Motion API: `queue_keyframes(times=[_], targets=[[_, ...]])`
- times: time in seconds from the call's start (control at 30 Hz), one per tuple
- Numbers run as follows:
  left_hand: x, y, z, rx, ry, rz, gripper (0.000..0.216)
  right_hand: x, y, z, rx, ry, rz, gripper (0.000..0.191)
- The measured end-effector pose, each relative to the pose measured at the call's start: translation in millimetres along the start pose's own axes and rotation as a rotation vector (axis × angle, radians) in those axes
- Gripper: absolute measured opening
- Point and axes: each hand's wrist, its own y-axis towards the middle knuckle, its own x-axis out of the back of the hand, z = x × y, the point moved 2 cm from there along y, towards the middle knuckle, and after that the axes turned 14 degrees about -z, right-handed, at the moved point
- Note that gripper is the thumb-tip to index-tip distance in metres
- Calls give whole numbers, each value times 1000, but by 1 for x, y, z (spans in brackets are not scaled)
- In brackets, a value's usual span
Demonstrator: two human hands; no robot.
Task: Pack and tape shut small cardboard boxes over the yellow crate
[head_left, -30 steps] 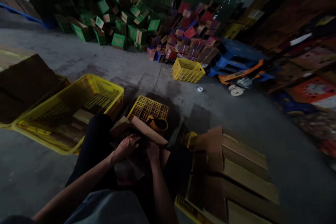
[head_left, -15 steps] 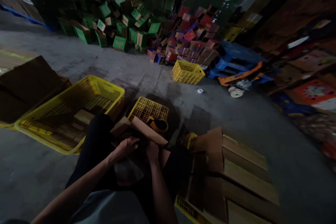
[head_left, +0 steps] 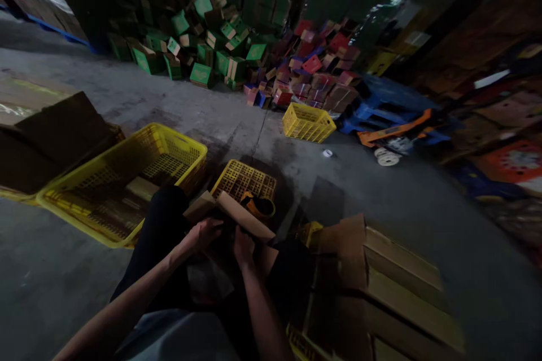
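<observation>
Here's the carton [head_left: 246, 216], flaps up, sitting in the lap between the knees; the left hand [head_left: 206, 232] is over its opening, fingers curled; the right hand [head_left: 243, 247] is just beside it, fingers bent down towards the dark inside; whether either is gripping anything, I can't tell, and what the carton holds is lost in shadow!

Over to the left, the big crate [head_left: 182, 136] stands open, a piece of cardboard [head_left: 142, 187] lying inside and the rest of its floor dim; beyond it a large box [head_left: 63, 130] sits in or on another yellow crate [head_left: 19, 197], hard to say which.

Straight ahead, the low crate [head_left: 241, 176] shows its grid upwards, an orange-and-black thing [head_left: 258, 205] at its near corner; further out, the far crate [head_left: 309, 123] stands on the floor [head_left: 237, 118], a white roll [head_left: 327, 153] nearby; on the right, boxes [head_left: 409, 293] stand packed side by side, a yellow crate's edge [head_left: 301, 343] showing beneath them!
</observation>
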Motion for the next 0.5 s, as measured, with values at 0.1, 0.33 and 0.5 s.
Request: queue_keyframes(times=[0.1, 0.33, 0.5], targets=[[6, 1, -3, 16, -48, -5, 39, 13, -14, -6, 8, 41, -64, 61], [-4, -9, -36, 175, -521, 195, 57, 62, -54, -17, 226, 636, -426, 62], [-5, -19, -56, 254, -764, 344, 65, 69, -63, -22, 186, 829, -445, 86]])
